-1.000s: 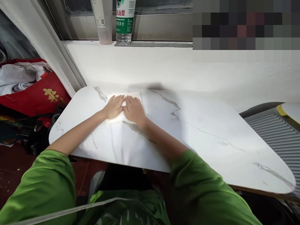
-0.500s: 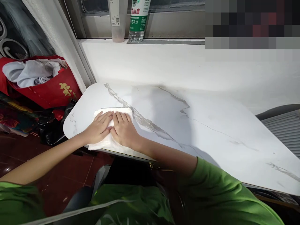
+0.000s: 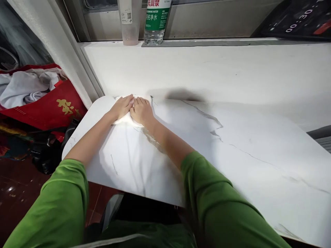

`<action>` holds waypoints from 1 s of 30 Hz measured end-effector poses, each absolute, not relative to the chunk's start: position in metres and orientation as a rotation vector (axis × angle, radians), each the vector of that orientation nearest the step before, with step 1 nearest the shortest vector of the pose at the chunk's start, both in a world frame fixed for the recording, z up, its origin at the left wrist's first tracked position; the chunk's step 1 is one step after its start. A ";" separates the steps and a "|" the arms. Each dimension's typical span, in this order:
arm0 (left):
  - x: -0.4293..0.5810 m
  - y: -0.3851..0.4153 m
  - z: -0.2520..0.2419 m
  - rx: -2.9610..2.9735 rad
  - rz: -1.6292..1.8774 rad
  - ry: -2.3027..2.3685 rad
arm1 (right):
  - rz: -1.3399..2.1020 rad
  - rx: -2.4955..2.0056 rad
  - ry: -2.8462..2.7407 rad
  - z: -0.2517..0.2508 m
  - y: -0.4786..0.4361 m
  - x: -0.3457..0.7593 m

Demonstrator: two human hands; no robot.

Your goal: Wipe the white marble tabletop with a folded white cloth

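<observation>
My left hand (image 3: 121, 107) and my right hand (image 3: 141, 110) lie side by side, fingers stretched flat, pressing a folded white cloth (image 3: 124, 119) onto the white marble-patterned table (image 3: 219, 151). The hands sit at the table's far left corner, close to the wall. Most of the cloth is hidden under my palms; only a strip shows below them. Both arms reach forward in green sleeves.
A white sill (image 3: 207, 65) runs behind the table, carrying a clear tumbler (image 3: 128, 24) and a water bottle with a green label (image 3: 156, 22). A red bag with pale clothes (image 3: 43, 100) and dark items lie on the floor at the left. A dark device (image 3: 297, 19) sits top right.
Both hands slid the cloth from the table's near left edge back to its far left corner by the wall, staying flat on it throughout.
</observation>
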State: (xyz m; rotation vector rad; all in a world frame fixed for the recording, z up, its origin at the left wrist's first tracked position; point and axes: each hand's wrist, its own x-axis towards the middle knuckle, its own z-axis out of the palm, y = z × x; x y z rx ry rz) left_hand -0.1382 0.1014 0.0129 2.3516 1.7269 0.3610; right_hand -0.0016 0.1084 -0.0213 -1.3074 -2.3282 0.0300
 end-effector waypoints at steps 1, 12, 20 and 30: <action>-0.138 0.111 0.012 2.375 0.365 1.712 | 0.028 -1.332 -2.316 -0.021 0.116 -0.002; -0.144 0.092 0.010 2.426 0.314 1.704 | 0.036 -1.406 -2.348 -0.013 0.090 -0.004; -0.177 -0.024 0.012 2.417 0.287 1.768 | 0.093 -1.289 -2.507 0.003 -0.018 -0.026; -0.237 -0.120 0.026 2.301 0.291 1.924 | 0.202 -1.048 -2.638 0.014 -0.093 -0.083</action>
